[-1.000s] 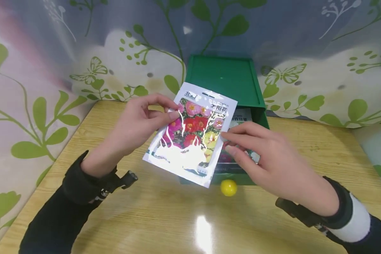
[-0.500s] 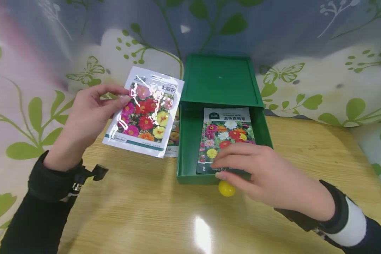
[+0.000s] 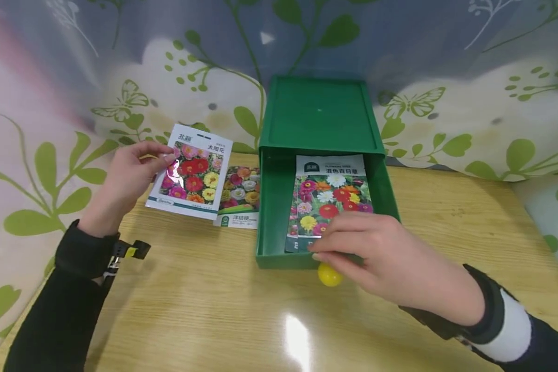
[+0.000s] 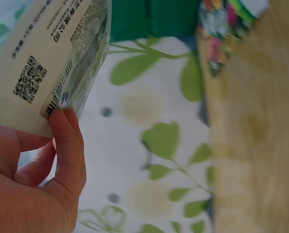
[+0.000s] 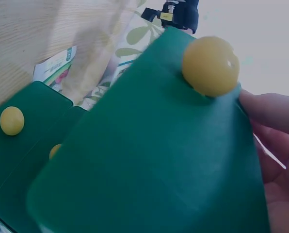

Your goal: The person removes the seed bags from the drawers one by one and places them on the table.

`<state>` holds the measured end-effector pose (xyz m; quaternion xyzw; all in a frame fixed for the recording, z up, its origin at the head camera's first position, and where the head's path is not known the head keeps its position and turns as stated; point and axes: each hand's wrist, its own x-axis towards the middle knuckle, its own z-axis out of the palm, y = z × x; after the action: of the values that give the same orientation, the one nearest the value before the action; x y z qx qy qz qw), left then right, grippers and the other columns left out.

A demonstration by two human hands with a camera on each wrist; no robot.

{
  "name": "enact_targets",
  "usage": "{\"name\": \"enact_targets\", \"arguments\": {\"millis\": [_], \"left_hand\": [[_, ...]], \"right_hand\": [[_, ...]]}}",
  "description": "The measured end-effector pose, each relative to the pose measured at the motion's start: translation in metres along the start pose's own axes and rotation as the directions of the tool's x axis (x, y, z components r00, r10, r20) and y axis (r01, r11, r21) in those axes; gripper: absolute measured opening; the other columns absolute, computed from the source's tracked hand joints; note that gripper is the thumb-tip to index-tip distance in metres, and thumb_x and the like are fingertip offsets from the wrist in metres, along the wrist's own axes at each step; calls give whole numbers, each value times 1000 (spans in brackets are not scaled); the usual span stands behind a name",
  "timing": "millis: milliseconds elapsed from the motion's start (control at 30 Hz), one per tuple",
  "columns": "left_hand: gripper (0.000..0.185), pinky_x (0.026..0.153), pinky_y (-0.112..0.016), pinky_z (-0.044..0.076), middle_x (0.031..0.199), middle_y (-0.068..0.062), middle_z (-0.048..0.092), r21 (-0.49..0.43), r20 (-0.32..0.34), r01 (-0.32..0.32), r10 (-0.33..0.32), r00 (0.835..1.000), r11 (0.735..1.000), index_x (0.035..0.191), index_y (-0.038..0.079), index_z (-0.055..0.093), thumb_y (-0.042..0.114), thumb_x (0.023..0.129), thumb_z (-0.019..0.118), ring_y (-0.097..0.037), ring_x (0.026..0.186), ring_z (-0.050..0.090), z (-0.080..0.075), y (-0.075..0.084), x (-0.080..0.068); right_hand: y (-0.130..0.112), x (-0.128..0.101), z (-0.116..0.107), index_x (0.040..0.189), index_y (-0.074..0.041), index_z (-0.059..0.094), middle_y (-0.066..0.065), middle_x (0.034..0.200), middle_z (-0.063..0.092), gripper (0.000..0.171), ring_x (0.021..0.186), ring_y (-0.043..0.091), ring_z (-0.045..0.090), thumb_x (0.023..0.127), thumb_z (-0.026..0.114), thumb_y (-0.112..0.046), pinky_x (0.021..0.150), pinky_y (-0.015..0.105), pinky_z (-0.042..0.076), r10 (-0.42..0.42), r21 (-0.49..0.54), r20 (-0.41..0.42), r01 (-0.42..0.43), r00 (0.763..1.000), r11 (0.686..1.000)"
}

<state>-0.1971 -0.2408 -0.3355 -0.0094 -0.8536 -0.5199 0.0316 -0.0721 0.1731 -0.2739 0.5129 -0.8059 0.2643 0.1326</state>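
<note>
My left hand (image 3: 125,178) pinches the left edge of a seed packet (image 3: 192,175) with pink, red and yellow flowers, held up left of the green drawer (image 3: 272,248). In the left wrist view the packet's printed back (image 4: 30,82) shows beside the thumb and fingers. Inside the pulled-out drawer lie overlapping zinnia seed packets (image 3: 335,194). Over the drawer's front, my right hand (image 3: 376,253) has thumb and fingertips together at the top packet's bottom edge, seeming to pinch it. The right wrist view shows the thumb by the drawer's rim; the drawer hides part of the fingers.
The drawer carries a yellow round knob (image 3: 329,275) and sits in a green cabinet (image 3: 321,113). More yellow knobs (image 5: 12,121) show lower on it. Another flower seed packet (image 3: 239,199) lies on the wooden table (image 3: 204,310). Patterned cloth (image 3: 167,77) hangs behind.
My left hand has carried its seed packet leftward from above the drawer, then lowered it slightly, uncovering the drawer and the packet on the table. The right hand has moved down to the drawer's front edge.
</note>
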Motion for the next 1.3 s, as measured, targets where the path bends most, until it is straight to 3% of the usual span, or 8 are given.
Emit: {"name": "enact_targets", "arguments": {"millis": [267,567,767,967,1067,1200,1300], "left_hand": [[41,63,-27,42,106,-5,54,52,41,80,-82,996,995,125,2,59,36,102,57,-15,78,47,8,-42,22],[40,64,-26,43,105,-8,50,61,86,158,-163,983,985,127,1,57,33,103,57,-16,82,47,15,-73,38],[44,68,-25,46,114,-11,52,76,109,215,-222,969,974,131,0,54,35,103,55,-17,87,52,20,-79,38],[55,77,-31,48,123,-17,52,166,109,265,-285,952,950,133,-1,52,44,102,54,-24,100,52,20,-80,37],[62,81,-38,48,125,-20,52,234,136,277,-314,940,932,136,-2,51,49,102,51,-30,103,53,20,-78,36],[71,84,-42,47,127,-24,52,330,150,268,-331,932,905,136,-4,51,57,99,50,-34,108,54,20,-74,34],[70,79,-42,47,122,-24,54,395,151,223,-303,941,891,131,-6,54,57,100,47,-34,103,54,19,-71,32]], "right_hand": [[-3,7,4,95,-7,76,-2,92,70,21,80,11,64,79,79,4,72,27,55,-47,-37,-112,43,993,998],[-3,14,9,94,-6,77,-1,91,70,21,83,13,66,78,78,7,74,27,55,-40,-62,-143,32,989,998],[-2,14,11,94,-6,77,-2,91,69,20,82,11,65,78,79,5,73,26,55,-15,-64,-123,7,992,998],[-3,15,12,94,-7,77,-2,91,69,19,83,12,66,79,80,3,74,27,56,-9,-63,-126,1,992,998],[-5,15,11,96,-7,77,-1,93,70,11,84,12,66,86,75,-3,74,29,56,1,-55,-153,-10,988,998],[-6,14,3,98,-8,76,-1,94,70,10,84,12,65,95,67,-11,73,30,55,53,-48,-192,-63,980,997],[-4,12,-7,99,-10,76,-3,93,70,11,82,10,63,93,66,-8,69,27,53,131,-68,-180,-145,975,987]]}}
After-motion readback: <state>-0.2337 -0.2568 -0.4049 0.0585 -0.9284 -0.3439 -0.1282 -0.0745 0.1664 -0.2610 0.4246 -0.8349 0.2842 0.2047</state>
